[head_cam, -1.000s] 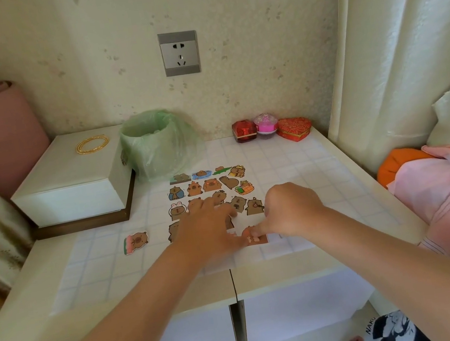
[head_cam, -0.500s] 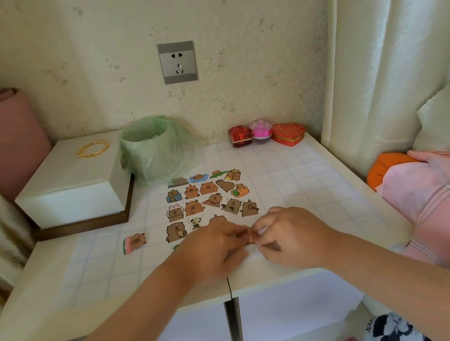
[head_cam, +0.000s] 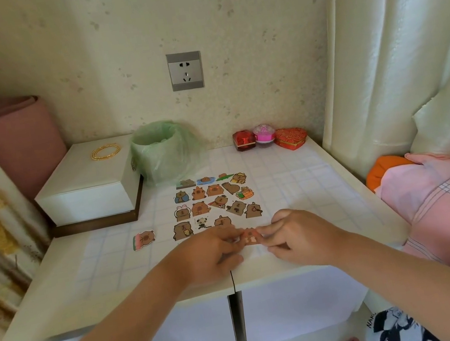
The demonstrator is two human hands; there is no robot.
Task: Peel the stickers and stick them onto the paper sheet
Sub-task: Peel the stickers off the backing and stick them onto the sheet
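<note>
White table (head_cam: 58, 287) fills the middle of the view, w/ a grid-lined paper sheet (head_cam: 295, 188) spread over most of its top. Back left on the table sits a white box (head_cam: 87, 193) on a dark base, gold bangles (head_cam: 105, 152) on its lid; just beside it, a bin lined w/ a green bag (head_cam: 165, 150). L hand (head_cam: 210, 250) and R hand (head_cam: 296, 232) meet over the near edge of the sheet, fingers curled. Rows of brown cartoon-animal stickers (head_cam: 213, 199) lie on the sheet's centre, just beyond the hands. One loose sticker (head_cam: 143, 239) w/ a pink-green edge lies apart, left of the rows. Smallest: an orange-brown sticker (head_cam: 250, 236) pinched btw both hands, L fingertips on its left edge, R fingertips on its right; can't tell if it touches the sheet
</note>
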